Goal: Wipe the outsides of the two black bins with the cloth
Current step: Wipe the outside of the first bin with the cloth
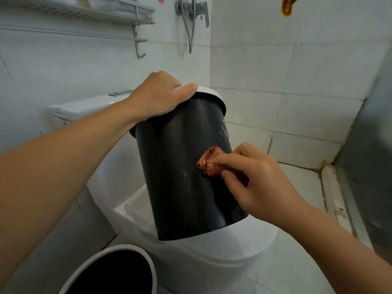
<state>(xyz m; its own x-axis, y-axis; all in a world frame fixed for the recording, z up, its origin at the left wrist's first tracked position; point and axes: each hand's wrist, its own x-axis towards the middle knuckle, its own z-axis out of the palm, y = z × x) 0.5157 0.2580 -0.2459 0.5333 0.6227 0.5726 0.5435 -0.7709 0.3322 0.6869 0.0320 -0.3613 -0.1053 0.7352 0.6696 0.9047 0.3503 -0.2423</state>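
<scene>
While a second bin [112,272] stood on the floor at lower left, the tilted black bin [186,166] was steadied over the closed toilet lid [233,247], its rim clamped by the left hand [157,96]. A bunched reddish cloth [209,161], pinched in the right hand [261,179], was pressed to its side. A slip seemed possible if hard rubbing outweighed that one-handed hold.

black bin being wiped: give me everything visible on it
The black bin is a round, smooth, plastic-looking tub with a lipped rim and a white ring or liner at the top. It stands tilted on the closed toilet lid. White scratches and specks mark its side. The left hand grips its rim; the right hand presses a reddish cloth to its wall.
</scene>
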